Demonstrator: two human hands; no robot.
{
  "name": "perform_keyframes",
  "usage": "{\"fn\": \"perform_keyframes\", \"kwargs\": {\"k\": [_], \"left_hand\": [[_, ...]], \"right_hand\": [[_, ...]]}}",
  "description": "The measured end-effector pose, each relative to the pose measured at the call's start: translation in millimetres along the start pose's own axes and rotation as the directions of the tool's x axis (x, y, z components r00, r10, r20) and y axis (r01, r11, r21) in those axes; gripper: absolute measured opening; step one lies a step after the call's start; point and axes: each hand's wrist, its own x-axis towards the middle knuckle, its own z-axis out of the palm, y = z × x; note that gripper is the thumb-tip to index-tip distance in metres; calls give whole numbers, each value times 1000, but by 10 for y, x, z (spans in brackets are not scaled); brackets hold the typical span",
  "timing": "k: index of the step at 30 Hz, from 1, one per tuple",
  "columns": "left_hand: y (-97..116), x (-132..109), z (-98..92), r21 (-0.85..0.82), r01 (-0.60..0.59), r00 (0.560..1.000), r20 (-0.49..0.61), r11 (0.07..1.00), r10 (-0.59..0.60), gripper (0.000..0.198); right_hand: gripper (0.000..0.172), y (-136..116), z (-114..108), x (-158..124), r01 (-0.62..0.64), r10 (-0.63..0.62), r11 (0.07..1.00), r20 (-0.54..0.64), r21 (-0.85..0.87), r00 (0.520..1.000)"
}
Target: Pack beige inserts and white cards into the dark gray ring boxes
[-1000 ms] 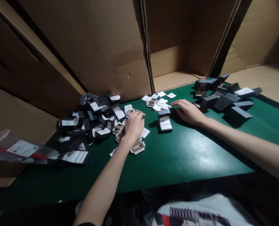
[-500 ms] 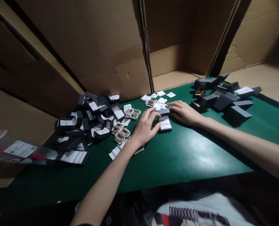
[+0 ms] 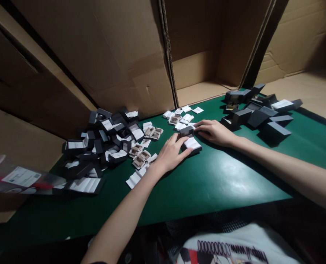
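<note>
A small black hinged box (image 3: pixel 192 143) with a white padded lining stands open on the green table, its lid (image 3: pixel 186 131) raised at the far side. My left hand (image 3: pixel 170 152) grips it from the left, thumb at the near part and fingers by the lid. My right hand (image 3: pixel 214 132) rests just right of the lid, fingers stretched toward a white insert (image 3: pixel 192 125) behind the box. Its fingertips are at the insert's edge; whether they touch it I cannot tell. More white inserts (image 3: pixel 186 118) and tan-backed ones (image 3: pixel 141 158) lie behind and to the left.
A heap of black boxes with white linings (image 3: pixel 108 137) lies at the left. More black boxes (image 3: pixel 262 113) are piled at the right. Tall cardboard walls (image 3: pixel 124 55) border the back of the table (image 3: pixel 223 183). A clear labelled plastic bag (image 3: pixel 21 176) sits at the far left.
The black box has turned a little and its lid has shifted left. My left hand has moved down along its side; my right hand has come off the lid.
</note>
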Motion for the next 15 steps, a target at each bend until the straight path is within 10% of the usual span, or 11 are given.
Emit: {"fn": "perform_keyframes", "kwargs": {"k": [15], "left_hand": [[-40, 5, -39, -8, 22, 1000, 14, 1000, -22, 44]], "right_hand": [[20, 29, 16, 22, -48, 44, 999, 104, 27, 994]]}}
